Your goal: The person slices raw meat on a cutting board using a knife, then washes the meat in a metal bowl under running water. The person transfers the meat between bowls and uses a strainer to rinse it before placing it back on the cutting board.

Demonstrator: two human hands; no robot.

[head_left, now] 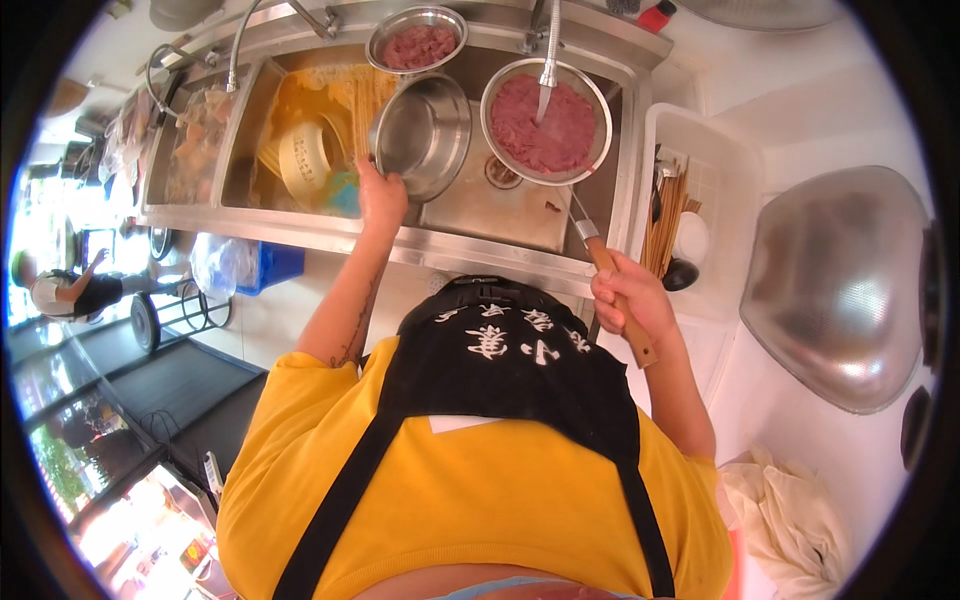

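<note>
My right hand (636, 294) grips the wooden handle of a round metal strainer (489, 154). Sliced raw meat (544, 131) fills the strainer, and water runs onto it from a flexible faucet (551, 52). With my left hand (381, 196) I hold the rim of a stainless steel bowl (424, 139), tilted on its side over the divider between two sink basins. No food shows inside that bowl. Behind it, a second metal bowl (375, 41) of raw meat sits at the sink's back edge.
Left of the bowl, a basin of cloudy orange water (300, 90) holds a pale bowl (304, 154) and chopsticks (362, 97). A white bin (705, 135) with chopsticks and ladles stands right of the sink. A person (71, 289) is at the far left, near a blue crate (281, 266).
</note>
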